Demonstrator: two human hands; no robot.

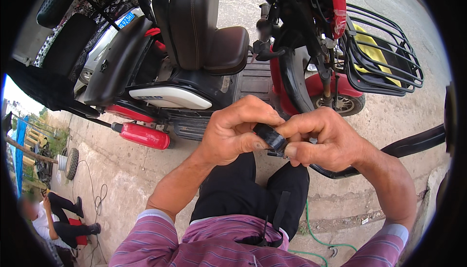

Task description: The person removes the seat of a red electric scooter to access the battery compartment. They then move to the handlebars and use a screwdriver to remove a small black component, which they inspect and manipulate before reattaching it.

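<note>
Black piece between left hand and right hand, fingers curled inward.

Markings: blue rectangular plate on the pale car at upper left – white letters and digits, readable in part, line slanting up to the right. White elongated side panel of the red-and-black seated vehicle – small dark lettering toward its left end, too small to read surely.
</note>
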